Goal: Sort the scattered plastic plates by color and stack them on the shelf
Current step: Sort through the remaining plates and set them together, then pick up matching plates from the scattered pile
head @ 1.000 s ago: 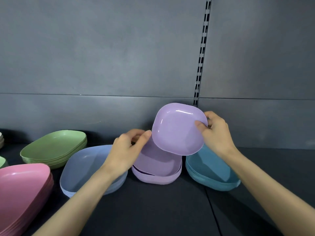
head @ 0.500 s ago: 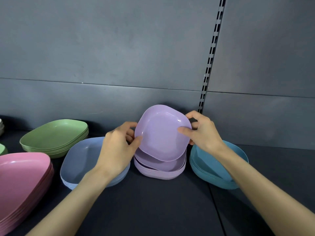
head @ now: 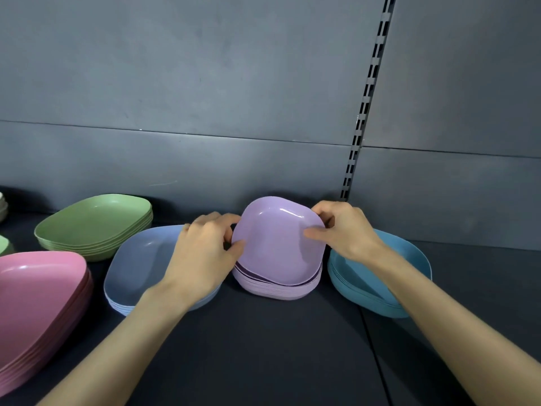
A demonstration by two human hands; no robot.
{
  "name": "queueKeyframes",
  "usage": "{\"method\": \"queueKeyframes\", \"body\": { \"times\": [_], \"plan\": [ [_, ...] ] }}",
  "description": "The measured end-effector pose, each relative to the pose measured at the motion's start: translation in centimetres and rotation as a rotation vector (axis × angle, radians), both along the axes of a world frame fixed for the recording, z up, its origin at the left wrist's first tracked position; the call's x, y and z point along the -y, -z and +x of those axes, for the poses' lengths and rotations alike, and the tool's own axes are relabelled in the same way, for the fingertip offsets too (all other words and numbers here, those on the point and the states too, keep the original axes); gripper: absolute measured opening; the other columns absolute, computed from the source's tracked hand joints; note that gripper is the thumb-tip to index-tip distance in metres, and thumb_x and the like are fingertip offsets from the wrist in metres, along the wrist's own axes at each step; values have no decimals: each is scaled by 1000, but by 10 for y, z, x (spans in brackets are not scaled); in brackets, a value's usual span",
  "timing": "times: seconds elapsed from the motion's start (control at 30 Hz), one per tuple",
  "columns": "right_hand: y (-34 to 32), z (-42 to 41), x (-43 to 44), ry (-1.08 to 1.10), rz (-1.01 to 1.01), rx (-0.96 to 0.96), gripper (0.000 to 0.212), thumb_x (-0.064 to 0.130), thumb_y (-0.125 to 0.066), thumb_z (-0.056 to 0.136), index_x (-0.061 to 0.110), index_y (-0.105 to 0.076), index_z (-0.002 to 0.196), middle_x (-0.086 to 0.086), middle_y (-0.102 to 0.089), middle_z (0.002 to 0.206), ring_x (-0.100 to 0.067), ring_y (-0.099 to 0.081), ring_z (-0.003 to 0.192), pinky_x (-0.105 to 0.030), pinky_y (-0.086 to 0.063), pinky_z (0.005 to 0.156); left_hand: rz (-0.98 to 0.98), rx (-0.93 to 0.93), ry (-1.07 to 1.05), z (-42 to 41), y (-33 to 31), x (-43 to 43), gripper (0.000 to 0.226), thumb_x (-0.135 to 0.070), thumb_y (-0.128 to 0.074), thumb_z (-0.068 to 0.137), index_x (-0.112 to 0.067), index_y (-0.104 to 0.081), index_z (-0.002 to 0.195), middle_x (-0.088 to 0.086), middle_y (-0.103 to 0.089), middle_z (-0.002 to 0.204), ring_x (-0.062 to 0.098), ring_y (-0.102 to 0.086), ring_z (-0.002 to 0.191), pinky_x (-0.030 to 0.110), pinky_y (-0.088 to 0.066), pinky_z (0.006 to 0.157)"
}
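Head view. A dark shelf (head: 292,347) fills the lower half of the frame, backed by a grey panel wall (head: 205,83) with a slotted upright rail (head: 369,92) at upper right.

Centre of frame: a purple plate (head: 278,244) is held tilted, its far edge raised, its near edge lying on the purple stack (head: 275,288) beneath it. The left hand (head: 205,253) has its grip closed on the plate's left rim, thumb on the upper face, fingers curled behind. The right hand (head: 345,230) has its grip closed on the plate's right rim, thumb pressed onto the upper face, fingers over the far corner. Both forearms enter from the bottom edge.

Just left of the purple stack stands a grey-blue stack (head: 137,265), partly covered by the left wrist. Further left, toward the wall, sits a green stack (head: 96,224). At the lower left edge lies a pink stack (head: 35,303), cut off by the frame. Right of the purple stack sits a teal stack (head: 366,282), partly covered by the right forearm. At the far left edge, slivers of a pale green item and a whitish item show; neither can be identified.
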State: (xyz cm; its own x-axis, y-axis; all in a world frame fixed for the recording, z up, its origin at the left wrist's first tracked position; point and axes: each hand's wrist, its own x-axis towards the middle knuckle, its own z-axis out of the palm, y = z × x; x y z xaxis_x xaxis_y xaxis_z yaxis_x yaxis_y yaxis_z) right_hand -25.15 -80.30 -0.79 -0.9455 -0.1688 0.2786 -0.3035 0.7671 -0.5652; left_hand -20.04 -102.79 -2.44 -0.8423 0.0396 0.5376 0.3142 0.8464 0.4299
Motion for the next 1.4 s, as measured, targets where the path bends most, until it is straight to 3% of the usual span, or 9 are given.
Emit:
{"method": "queueKeyframes", "body": {
  "times": [0.1,0.17,0.3,0.4,0.5,0.63,0.8,1.1,1.4],
  "plan": [
    [4,-2,-1,23,142,-1,20,34,-71,76,30,-67,95,-3,-62,100,-29,-53,101,-37,-44,90,-117,78,-35,-2,3,0,32,-27,-64,84,-24,-63,115,-2,-56,98,22,-48,102,35,-37,92],
    [2,1,-1,60,260,6,28,41,-67,80,33,-65,107,-1,-56,111,-29,-43,112,-36,-31,94,-166,123,-53,-3,3,0,34,-32,-62,85,-26,-61,119,-2,-57,105,21,-47,107,33,-33,95],
    [2,6,0,85,444,-44,34,50,-57,85,38,-59,116,1,-47,125,-27,-30,121,-38,-19,98,-217,135,-58,-1,0,2,28,-41,-56,87,-30,-61,112,-8,-53,97,15,-43,99,27,-23,85],
    [3,7,0,68,554,-26,38,55,-47,88,38,-55,121,1,-44,128,-27,-26,125,-40,-16,101,-284,121,-79,2,-1,2,30,-48,-50,90,-32,-62,113,-9,-50,112,14,-38,112,26,-12,82],
    [-5,8,-1,19,482,-5,46,53,-52,88,33,-50,129,1,-41,134,-26,-28,128,-38,-18,104,-187,86,-76,2,-4,0,36,-45,-53,90,-27,-60,120,-8,-51,122,16,-39,119,27,-16,93],
    [-27,15,-9,-36,270,-78,49,38,-64,85,20,-52,129,-2,-46,134,-24,-39,127,-36,-30,107,-15,49,78,2,-19,-11,39,-33,-62,87,-17,-59,123,-1,-59,122,22,-48,119,39,-36,102],
    [-59,40,-38,46,235,-190,47,32,-67,85,17,-53,128,-3,-49,132,-20,-42,126,-21,-28,97,-116,-28,269,-2,-57,-43,45,-34,-60,88,-19,-52,129,-3,-54,131,19,-45,125,40,-34,105],
    [-109,107,-140,354,301,-266,44,27,-69,83,16,-55,124,-9,-52,127,-27,-48,118,-27,-35,92,-322,-141,451,0,-116,-135,54,-43,-58,88,-19,-45,135,5,-53,133,26,-44,125,45,-35,105],
    [-108,208,-283,578,320,-209,48,27,-68,84,18,-51,128,-5,-47,125,-25,-44,122,-31,-37,93,-396,-248,597,61,-122,-277,58,-48,-52,89,-25,-37,140,-1,-48,135,20,-38,127,36,-29,102]
  ]
}}
